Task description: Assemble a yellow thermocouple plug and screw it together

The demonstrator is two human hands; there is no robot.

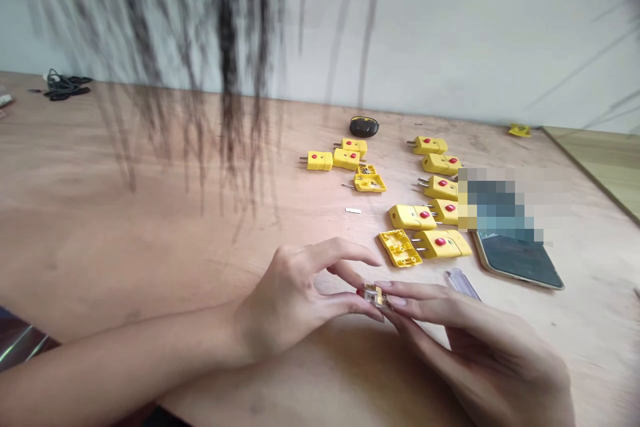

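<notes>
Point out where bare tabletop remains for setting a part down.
The light wooden tabletop lies bare left of the yellow plastic thermocouple plugs, beyond the left hand. Crowding runs among the plugs, up to the dark-screened smartphone.

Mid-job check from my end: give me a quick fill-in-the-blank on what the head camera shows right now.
The left hand and right hand pinch one small connector part with their ____.
The yellow plugs on the wooden table each show one ____ dot.
The phone lies to the ____ of those plugs.

Missing words: fingertips; red; right.
</notes>
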